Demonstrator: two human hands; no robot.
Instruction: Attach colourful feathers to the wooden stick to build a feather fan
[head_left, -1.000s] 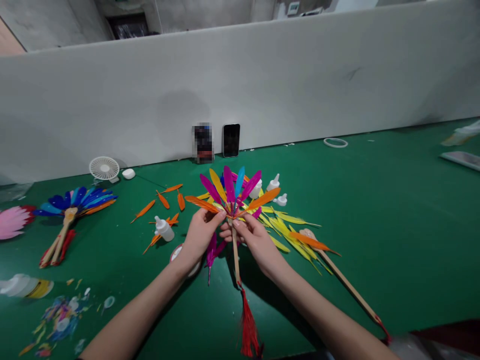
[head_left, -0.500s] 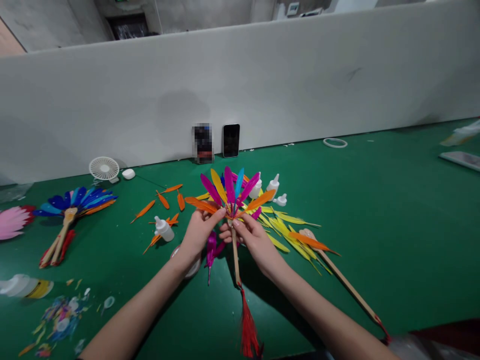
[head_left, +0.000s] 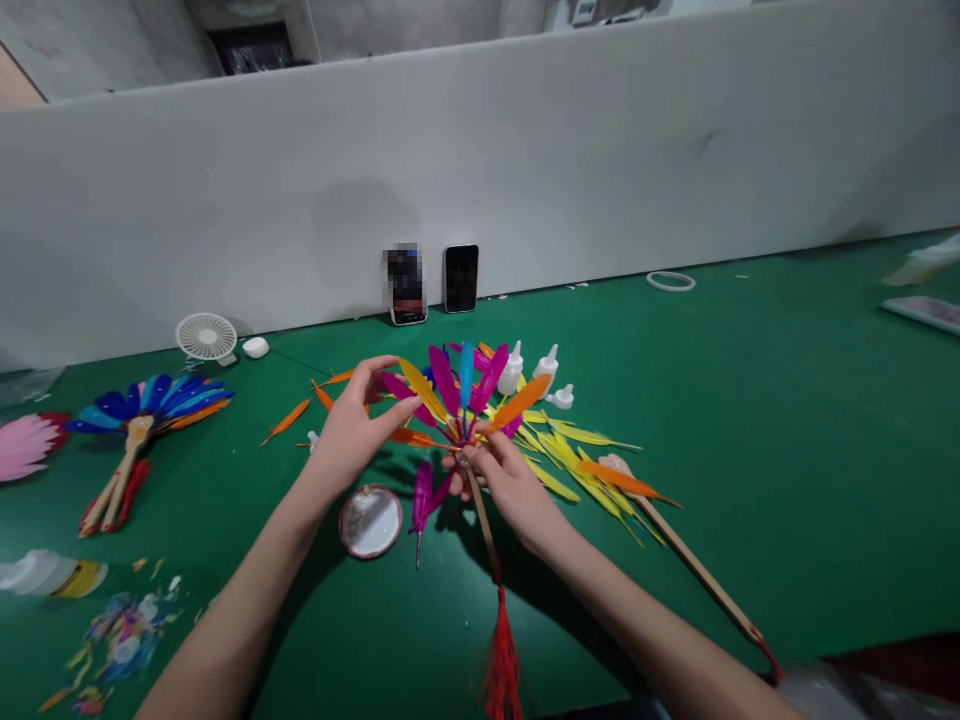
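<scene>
My right hand pinches a feather fan at the joint where its quills meet the wooden handle. A red tassel hangs from the handle's lower end. Magenta, yellow, blue and orange feathers spread upward from the joint, with a blue feather near the middle. My left hand is at the fan's left side, thumb and index finger apart. Between them lie the tips of a magenta feather and a yellow feather; whether they are gripped is unclear. Loose magenta feathers lie below the fan.
A round white dish sits left of the handle. White dropper bottles and yellow feathers lie behind and right. Another wooden handle rests at right. Blue feather fans lie left; two phones lean on the partition.
My left hand has left the joint and moved up and left to the feather tips, uncovering the dish. The fan has turned left at its top, its handle tilting. My right hand keeps its hold.
</scene>
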